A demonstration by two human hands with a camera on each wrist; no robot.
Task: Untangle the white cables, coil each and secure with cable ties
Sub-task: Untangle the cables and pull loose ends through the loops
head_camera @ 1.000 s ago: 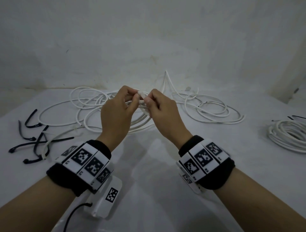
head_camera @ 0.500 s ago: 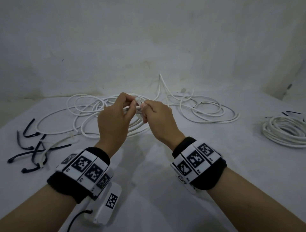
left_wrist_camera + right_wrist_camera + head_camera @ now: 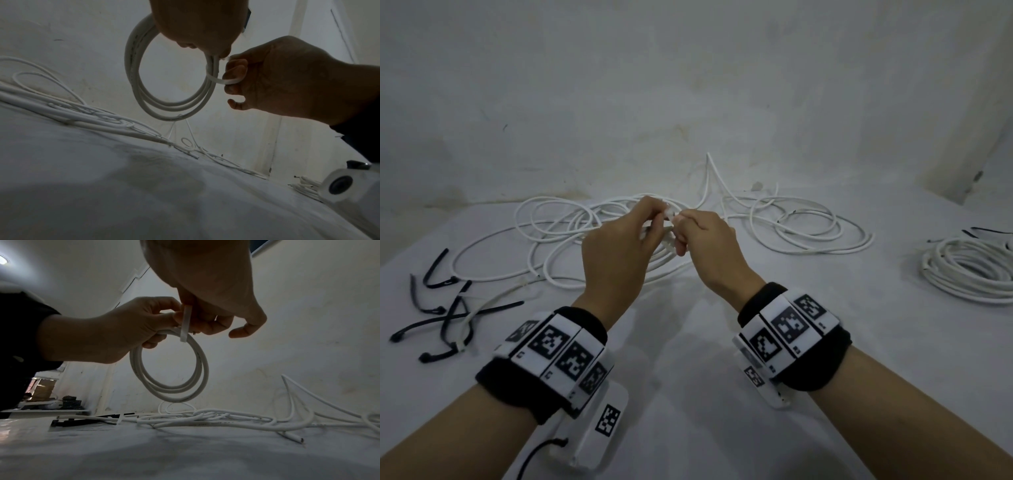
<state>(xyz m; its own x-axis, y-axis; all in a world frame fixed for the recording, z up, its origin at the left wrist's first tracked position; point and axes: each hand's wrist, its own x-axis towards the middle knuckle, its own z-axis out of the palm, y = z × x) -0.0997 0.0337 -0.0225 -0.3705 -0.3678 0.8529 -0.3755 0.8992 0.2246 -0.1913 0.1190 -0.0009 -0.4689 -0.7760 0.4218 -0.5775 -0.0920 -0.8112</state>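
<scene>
Hanging above the white cloth-covered table [image 3: 688, 394], a small coil [image 3: 170, 378] of smooth, round white cable made three or so neat loops, held up between both hands. A flat white cable tie [image 3: 185, 322], thin as a ribbon, crossed the top of the coil where the hands met. The left hand [image 3: 616, 250] gripped the upper arc of the coil, its fingers curled round the strands and its thumb pressed near the tie. The right hand [image 3: 709, 246] pinched the tie between thumb and curled forefinger; from the left wrist view the strap [image 3: 222, 80] bent round one of its fingers, while the little finger [image 3: 244, 331] stuck out loose below.

Behind the hands, the rest of the white cables [image 3: 791, 222] sprawled in slack, overlapping loops on the table, one strand peaking up against the stained plaster wall [image 3: 688, 85]. Off to the right lay a finished coil [image 3: 969, 270], thick and tidy. To the left, several black cable ties [image 3: 445, 315] lay crossed and bent, glossy against the matt cloth. Both wrists wore black bands [image 3: 822, 363] carrying white blocks printed with square black-and-white markers.
</scene>
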